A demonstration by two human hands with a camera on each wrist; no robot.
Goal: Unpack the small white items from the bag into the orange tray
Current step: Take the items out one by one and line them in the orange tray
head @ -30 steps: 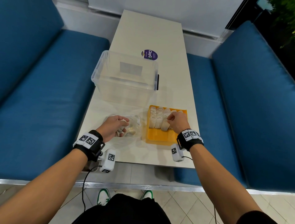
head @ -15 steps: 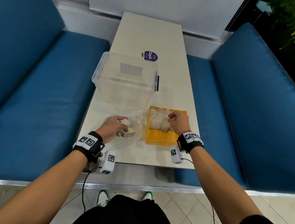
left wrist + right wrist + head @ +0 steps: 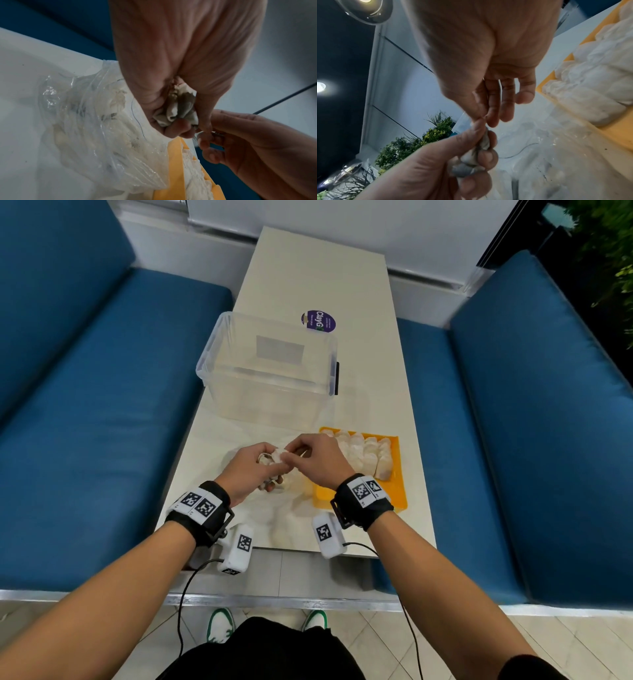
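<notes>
Left hand point(image 3: 255, 470): fingers curled tight round a small bunch of white items point(image 3: 178, 108), held above the table just left of the tray; the crumpled ends poke out between thumb and fingers.
Right hand point(image 3: 315, 458): thumb and forefinger pinched together at the top of that bunch, other fingers loosely spread. It seems to be plucking one item out (whether the tips truly have it, or only touch it, the wrist views do not settle).
Bag point(image 3: 96, 121): clear thin plastic, lying slack and wrinkled on the table point(image 3: 308, 268) under the left hand, one edge touching the tray's near side. White stuff shows through it, so more probably remains inside.
Tray point(image 3: 399, 494): orange, right of the bag; its far part is packed with rows of white items, the near part bare.
Handling: the items look soft, light and crushable, like little wads of fabric or tissue. They should bend rather than break, but a pinch on a loose corner may drag out neighbours or let them unfold. Best taken by the middle of the roll, between thumb and two fingers, and set down against the last row.
Risk: the bag is slippery and weightless, so it may slide or lift with the hand.
Bin point(image 3: 267, 371): clear plastic, beyond the hands, not involved.
</notes>
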